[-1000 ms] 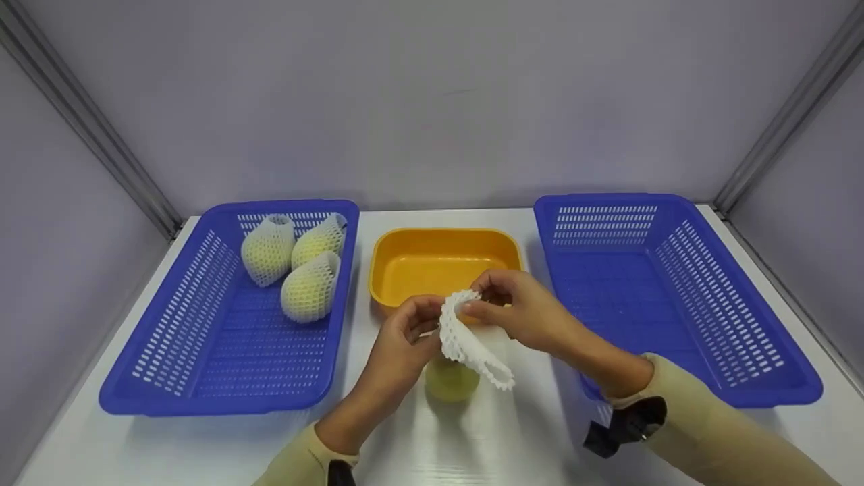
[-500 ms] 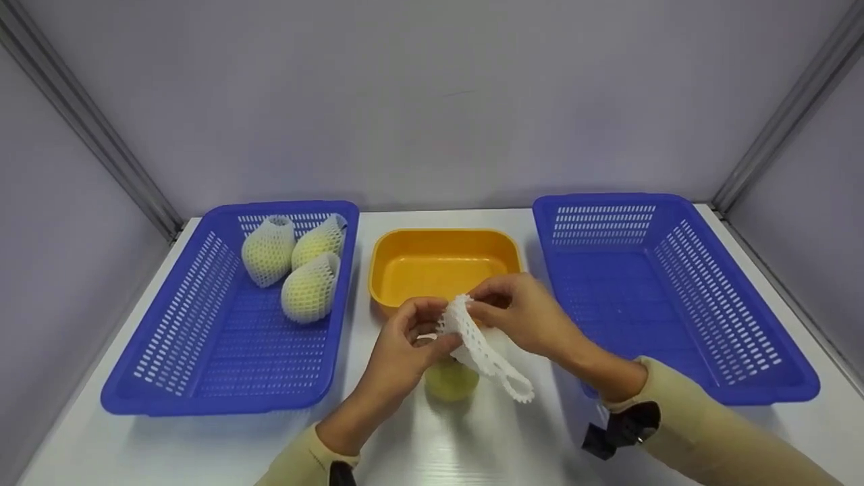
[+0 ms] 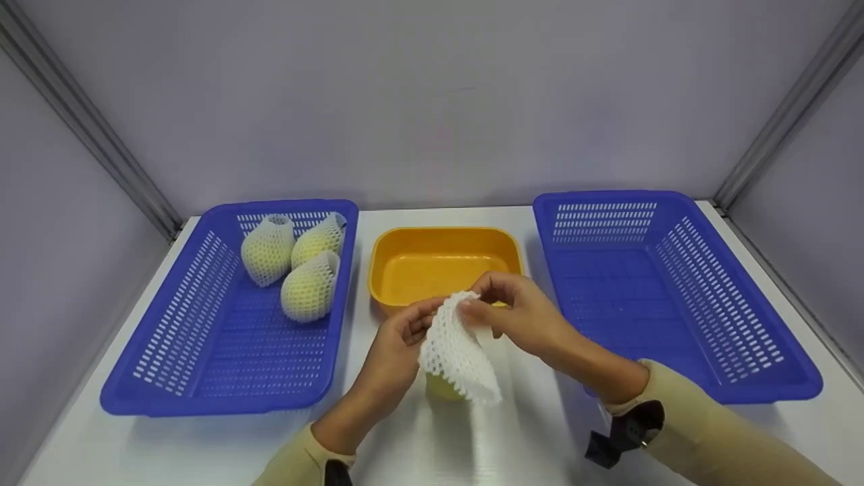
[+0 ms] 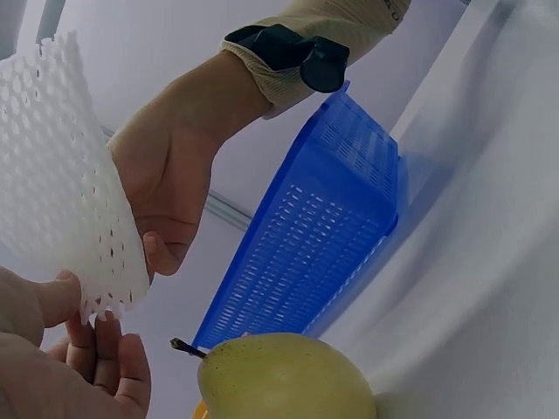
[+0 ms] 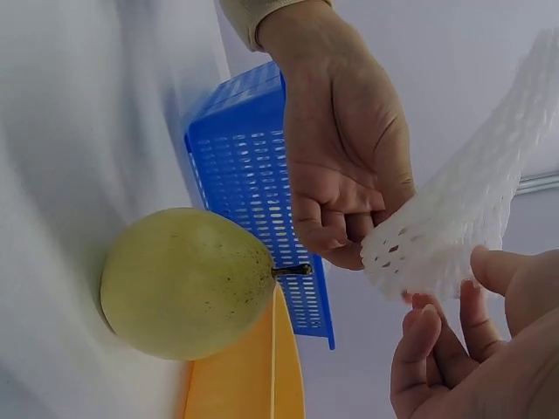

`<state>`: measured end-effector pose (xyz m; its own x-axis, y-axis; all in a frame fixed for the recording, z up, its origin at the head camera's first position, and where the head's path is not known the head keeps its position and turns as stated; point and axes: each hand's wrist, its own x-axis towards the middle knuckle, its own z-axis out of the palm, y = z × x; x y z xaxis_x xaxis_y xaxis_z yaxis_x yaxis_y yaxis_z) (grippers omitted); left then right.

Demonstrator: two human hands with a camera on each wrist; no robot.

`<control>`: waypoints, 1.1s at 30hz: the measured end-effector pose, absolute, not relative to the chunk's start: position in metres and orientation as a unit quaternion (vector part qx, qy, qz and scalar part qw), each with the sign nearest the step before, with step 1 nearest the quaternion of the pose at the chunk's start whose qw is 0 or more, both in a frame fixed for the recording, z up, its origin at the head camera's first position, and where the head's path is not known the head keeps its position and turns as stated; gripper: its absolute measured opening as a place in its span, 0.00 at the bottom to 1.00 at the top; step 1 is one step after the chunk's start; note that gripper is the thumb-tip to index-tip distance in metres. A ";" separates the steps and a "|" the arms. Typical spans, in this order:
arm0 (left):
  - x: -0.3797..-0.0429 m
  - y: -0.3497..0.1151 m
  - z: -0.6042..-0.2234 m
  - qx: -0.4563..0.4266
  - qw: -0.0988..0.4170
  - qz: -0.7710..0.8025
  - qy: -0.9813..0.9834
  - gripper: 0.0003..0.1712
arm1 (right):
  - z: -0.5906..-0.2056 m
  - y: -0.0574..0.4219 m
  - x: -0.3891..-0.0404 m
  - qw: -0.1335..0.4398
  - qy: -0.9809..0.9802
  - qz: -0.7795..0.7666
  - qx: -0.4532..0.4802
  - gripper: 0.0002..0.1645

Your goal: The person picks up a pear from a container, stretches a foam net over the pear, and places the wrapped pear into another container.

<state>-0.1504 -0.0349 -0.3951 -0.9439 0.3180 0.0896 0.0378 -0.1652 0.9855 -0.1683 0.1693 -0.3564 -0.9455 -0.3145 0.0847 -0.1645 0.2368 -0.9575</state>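
Note:
A white foam fruit net [image 3: 459, 347] is held between both hands above the table, its free end slanting down over a pear. My left hand [image 3: 388, 354] pinches one side of its rim between thumb and fingertips. From the right, my right hand [image 3: 533, 317] grips the upper rim with its thumb against the mesh [image 5: 454, 227]. The bare yellow-green pear [image 5: 188, 284] stands on the table below, stem upward. In the head view the net covers most of the pear, and only its lower part shows.
On the left, a blue basket [image 3: 263, 368] holds 3 pears in foam nets [image 3: 309, 290]. Behind the hands sits a yellow tub [image 3: 442, 270]. Another blue basket [image 3: 607, 290] stands on the right, its near-left edge close to my right forearm. Grey walls enclose the table's back and sides.
The net has turned and spread; its loose end first swung right, then came back left over the pear. Both hands stay nearly in place, with small finger shifts at the rim.

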 end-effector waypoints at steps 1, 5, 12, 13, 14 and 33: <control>-0.149 -0.036 -0.395 0.144 0.101 0.756 0.630 0.23 | -0.356 0.169 -0.168 0.071 0.777 -0.608 -0.147 0.09; -0.148 -0.040 -0.394 0.142 0.120 0.766 0.615 0.20 | -0.355 0.170 -0.167 0.090 0.753 -0.639 -0.126 0.08; -0.147 -0.042 -0.394 0.097 0.130 0.787 0.595 0.12 | -0.359 0.172 -0.161 0.102 0.729 -0.668 -0.113 0.06; -0.146 -0.042 -0.394 0.088 0.130 0.798 0.582 0.11 | -0.360 0.172 -0.159 0.105 0.726 -0.671 -0.108 0.07; -0.145 -0.043 -0.395 0.081 0.129 0.809 0.568 0.10 | -0.362 0.172 -0.157 0.108 0.723 -0.675 -0.102 0.07; -0.134 -0.049 -0.431 0.071 0.081 0.717 0.689 0.14 | -0.425 0.166 -0.142 0.079 0.733 -0.675 -0.025 0.05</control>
<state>-0.1345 -0.0486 -0.4308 -0.9770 0.2131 -0.0099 -0.0183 -0.0372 0.9991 -0.1416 0.1657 -0.4248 -0.9862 -0.1433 -0.0829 0.0707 0.0878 -0.9936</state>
